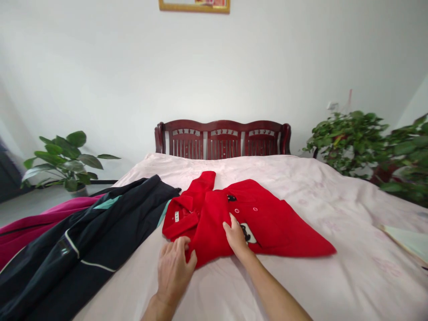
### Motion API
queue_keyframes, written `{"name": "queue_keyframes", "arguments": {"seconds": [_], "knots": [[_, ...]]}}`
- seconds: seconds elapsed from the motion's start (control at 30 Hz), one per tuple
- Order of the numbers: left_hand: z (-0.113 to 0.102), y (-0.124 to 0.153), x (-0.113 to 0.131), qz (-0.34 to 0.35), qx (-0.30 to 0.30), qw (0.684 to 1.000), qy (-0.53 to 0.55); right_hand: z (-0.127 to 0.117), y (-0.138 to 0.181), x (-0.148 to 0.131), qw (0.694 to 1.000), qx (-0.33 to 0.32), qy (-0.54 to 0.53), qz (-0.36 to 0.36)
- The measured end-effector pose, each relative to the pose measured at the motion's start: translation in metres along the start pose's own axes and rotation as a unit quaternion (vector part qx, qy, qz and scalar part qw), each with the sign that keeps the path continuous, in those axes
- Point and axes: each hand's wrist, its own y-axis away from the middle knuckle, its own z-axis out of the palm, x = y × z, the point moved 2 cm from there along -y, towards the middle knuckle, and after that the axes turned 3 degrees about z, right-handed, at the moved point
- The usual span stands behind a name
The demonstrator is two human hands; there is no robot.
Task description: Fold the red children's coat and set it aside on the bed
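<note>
- A red coat (230, 218) lies spread across the middle of a bed covered in a pale pink sheet (334, 267), its collar turned toward the dark jacket (83, 240) heaped just beside it.
- The left hand (174, 263) rests at the coat's near edge below the collar, fingers curled against the cloth; whether it pinches the fabric cannot be told.
- The right hand (236, 235) lies flat and open on the coat's front, just beside a black-and-white patch (248, 232), gripping nothing.
- A magenta garment (30, 227) lies beyond the dark jacket, farther from the coat.
- Behind the coat stands a carved dark-wood headboard (222, 139); potted plants (351, 138) flank the bed.
</note>
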Motion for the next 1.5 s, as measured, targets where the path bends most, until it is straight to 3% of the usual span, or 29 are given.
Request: {"name": "queue_keyframes", "arguments": {"seconds": [0.1, 0.27, 0.4, 0.5, 0.6, 0.67, 0.73, 0.93, 1.2, 1.5], "knots": [[0.001, -0.018, 0.020, 0.072, 0.030, 0.997, 0.007, -0.002, 0.001, 0.002, 0.999, 0.012, -0.033, 0.006], [0.039, -0.012, 0.034, 0.096, -0.051, 0.993, -0.052, -0.012, 0.003, -0.006, 0.998, 0.051, 0.020, -0.020], [0.059, 0.012, 0.030, 0.106, -0.068, 0.987, -0.103, -0.018, 0.015, -0.044, 0.962, 0.134, 0.128, -0.199], [0.059, 0.018, 0.029, 0.097, -0.065, 0.987, -0.114, -0.004, 0.017, -0.065, 0.949, 0.029, 0.103, -0.296], [0.056, 0.018, 0.030, 0.101, -0.063, 0.987, -0.106, 0.015, 0.005, -0.058, 0.969, -0.070, 0.097, -0.217], [0.053, 0.020, 0.031, 0.111, -0.059, 0.987, -0.099, 0.021, -0.005, -0.044, 0.982, -0.052, 0.114, -0.139], [0.052, 0.022, 0.031, 0.114, -0.053, 0.988, -0.094, 0.022, -0.012, -0.034, 0.986, -0.024, 0.125, -0.107], [0.054, 0.027, 0.033, 0.103, -0.032, 0.991, -0.081, 0.013, -0.008, -0.033, 0.969, -0.017, 0.208, -0.129], [0.051, 0.026, 0.035, 0.109, -0.017, 0.991, -0.079, 0.010, 0.000, -0.052, 0.867, -0.088, 0.451, -0.190], [0.055, 0.027, 0.034, 0.107, -0.018, 0.991, -0.077, 0.019, -0.007, -0.065, 0.833, -0.142, 0.476, -0.244]]}}
